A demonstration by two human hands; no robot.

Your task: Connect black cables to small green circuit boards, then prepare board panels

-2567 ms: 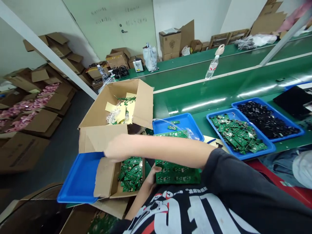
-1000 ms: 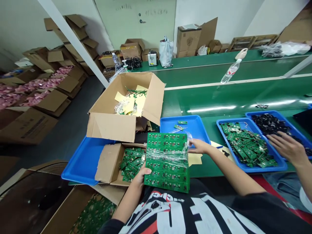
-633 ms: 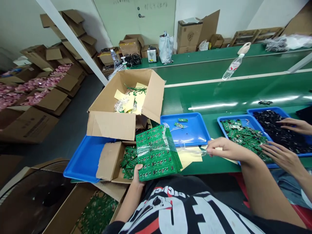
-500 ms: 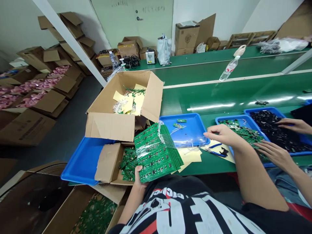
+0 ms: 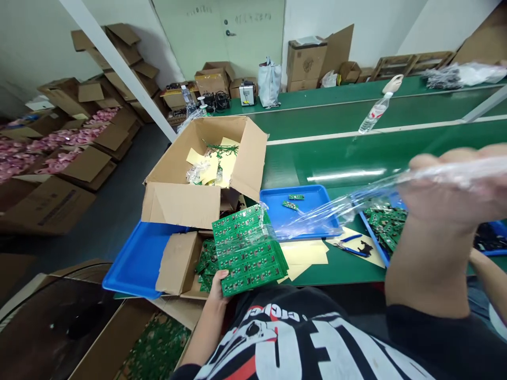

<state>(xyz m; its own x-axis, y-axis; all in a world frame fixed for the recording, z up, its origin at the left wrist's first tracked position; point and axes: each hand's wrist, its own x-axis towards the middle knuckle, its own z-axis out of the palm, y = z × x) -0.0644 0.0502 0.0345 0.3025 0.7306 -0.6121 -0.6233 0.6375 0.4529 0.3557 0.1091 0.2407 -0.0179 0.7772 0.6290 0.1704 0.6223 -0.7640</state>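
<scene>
My left hand [image 5: 218,285] grips the lower edge of a stack of green circuit boards [image 5: 247,250], which is partly wrapped in clear plastic film [image 5: 340,208]. The film stretches from the stack up to my right hand [image 5: 451,184], whose fingers pinch it high over the bench. Below the stack, loose green boards [image 5: 204,269] lie in an opened cardboard carton [image 5: 176,258]. My right hand hides most of a blue tray of green boards [image 5: 384,227].
A blue tray [image 5: 317,211] holding two small boards sits beside the stack, near yellow paper [image 5: 304,256] and blue-handled pliers [image 5: 348,247]. A co-worker's forearm [image 5: 491,279] enters at right. A large carton [image 5: 178,206] stands on a blue tray [image 5: 130,264]. Cartons line the floor.
My right hand has risen from the bench and pulled the film out to the upper right. The stack has tilted slightly in my left hand, and the co-worker's hands are now mostly hidden.
</scene>
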